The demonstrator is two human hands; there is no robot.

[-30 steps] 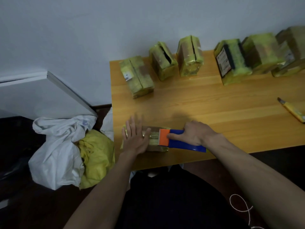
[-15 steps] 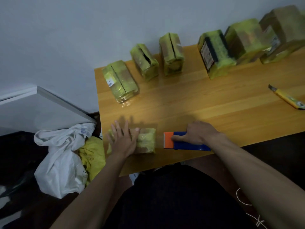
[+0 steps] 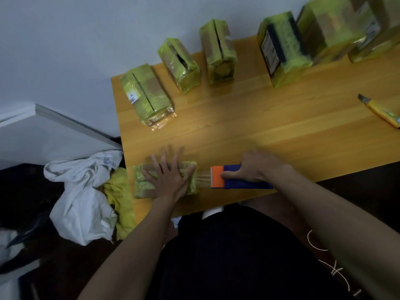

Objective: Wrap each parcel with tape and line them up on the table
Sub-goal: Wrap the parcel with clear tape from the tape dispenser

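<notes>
At the near edge of the wooden table (image 3: 249, 131), the left hand (image 3: 171, 180) is pressing flat, fingers spread, on a yellow-wrapped parcel (image 3: 142, 185). Just right of that parcel, the right hand (image 3: 257, 167) is gripping a blue-and-orange tape dispenser (image 3: 233, 180), clear tape (image 3: 203, 179) stretching between them. Beyond the parcel, six wrapped parcels (image 3: 147, 94) are standing in line along the wall, a yellow utility knife (image 3: 383, 111) lying far right.

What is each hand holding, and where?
Right hand grips the tape dispenser by its blue handle. Left hand presses flat on the parcel, not gripping.
</notes>
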